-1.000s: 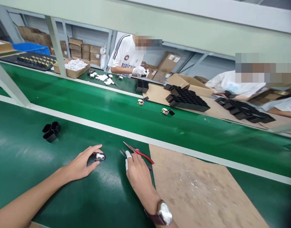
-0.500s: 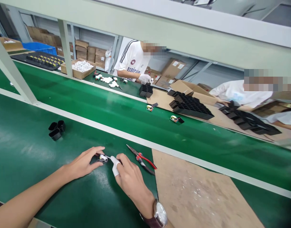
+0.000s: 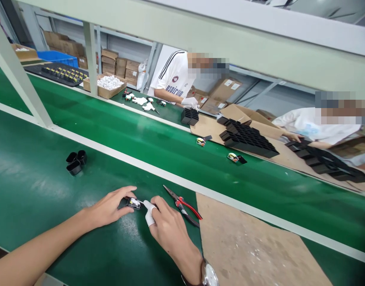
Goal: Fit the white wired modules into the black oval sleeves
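My left hand (image 3: pixel 107 208) is closed around a small black housing (image 3: pixel 134 203), pinched between thumb and fingers. White and yellow parts of a circuit board show in its open end. My right hand (image 3: pixel 167 218), with white finger covers on it and a watch at the wrist, grips a thin metal-looking tool (image 3: pixel 140 201). The tool's tip reaches the housing; its exact kind is hidden by the fingers. Just right of that hand lie long-nose pliers (image 3: pixel 182 204) with red and black handles, jaws pointing up-left. Several empty-looking black cases (image 3: pixel 74 169) stand together at the left.
A brown cardboard sheet (image 3: pixel 248 242) covers the bench at right. Beyond a pale rail (image 3: pixel 125 159) runs a green belt (image 3: pixel 134 131) carrying two circuit boards (image 3: pixel 200 142). Across it, co-workers handle rows of black cases (image 3: pixel 249 139). A slanted post (image 3: pixel 24 75) rises at left.
The view has shifted slightly, so most things sit a little further right. Both circuit boards have moved right along the belt. My hands keep the same hold on the housing and tool.
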Available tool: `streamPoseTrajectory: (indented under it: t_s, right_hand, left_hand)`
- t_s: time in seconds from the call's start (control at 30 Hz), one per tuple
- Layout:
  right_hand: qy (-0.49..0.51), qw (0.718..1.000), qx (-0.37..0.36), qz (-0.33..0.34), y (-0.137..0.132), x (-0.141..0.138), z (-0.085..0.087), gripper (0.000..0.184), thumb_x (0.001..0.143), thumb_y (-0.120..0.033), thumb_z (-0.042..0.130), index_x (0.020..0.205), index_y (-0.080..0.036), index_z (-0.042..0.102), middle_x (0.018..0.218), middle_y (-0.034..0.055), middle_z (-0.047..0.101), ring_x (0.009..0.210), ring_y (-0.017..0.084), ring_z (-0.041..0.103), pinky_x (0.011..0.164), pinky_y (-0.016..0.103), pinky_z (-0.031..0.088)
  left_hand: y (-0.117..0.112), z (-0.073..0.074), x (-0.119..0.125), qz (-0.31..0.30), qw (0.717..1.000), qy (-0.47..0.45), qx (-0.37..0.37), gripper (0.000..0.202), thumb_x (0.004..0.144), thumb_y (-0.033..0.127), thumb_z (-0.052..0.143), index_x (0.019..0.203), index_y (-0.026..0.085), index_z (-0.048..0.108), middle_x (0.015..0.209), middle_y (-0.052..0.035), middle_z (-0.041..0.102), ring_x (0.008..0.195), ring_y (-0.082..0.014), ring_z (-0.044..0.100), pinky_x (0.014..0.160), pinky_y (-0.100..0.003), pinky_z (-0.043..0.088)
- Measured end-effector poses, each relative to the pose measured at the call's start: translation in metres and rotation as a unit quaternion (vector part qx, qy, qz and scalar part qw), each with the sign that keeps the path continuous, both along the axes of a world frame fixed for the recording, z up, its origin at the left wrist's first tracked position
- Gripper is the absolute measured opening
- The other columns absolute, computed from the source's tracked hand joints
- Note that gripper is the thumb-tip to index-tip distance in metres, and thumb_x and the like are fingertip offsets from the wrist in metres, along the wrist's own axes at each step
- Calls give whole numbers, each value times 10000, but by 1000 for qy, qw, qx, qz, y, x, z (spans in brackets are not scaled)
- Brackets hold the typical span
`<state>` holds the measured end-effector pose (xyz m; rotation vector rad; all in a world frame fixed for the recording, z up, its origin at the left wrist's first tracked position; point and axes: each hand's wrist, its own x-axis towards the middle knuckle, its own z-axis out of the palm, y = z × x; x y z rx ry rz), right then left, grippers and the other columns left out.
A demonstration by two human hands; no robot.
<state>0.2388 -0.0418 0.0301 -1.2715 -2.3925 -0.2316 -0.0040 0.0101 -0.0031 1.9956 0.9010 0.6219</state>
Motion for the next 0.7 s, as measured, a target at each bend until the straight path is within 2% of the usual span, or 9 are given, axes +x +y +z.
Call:
streamPoseTrajectory:
  t_s: [0.4,0.7]
  right_hand:
    - [-11,1000,-2,1,1,-3,1,233,867,-1,480,859,-189,617,968,85,612,755,190,569,538,318,436]
    - [21,998,-21,47,12,-4,1,212,927,-48,489,836,-189,619,973,74,620,755,176,566,568,314,423]
  left_hand:
    - [0,2,1,4,1000,1,-6,617,992,233,659,1535,323,380,1323,-32,724,1253,-235,683,1105,-420,529]
    - [1,2,1,2,1000,-8,-29,616,987,249,665,1527,325,379,1339,-27,721,1268,-242,674,1109,-435,528]
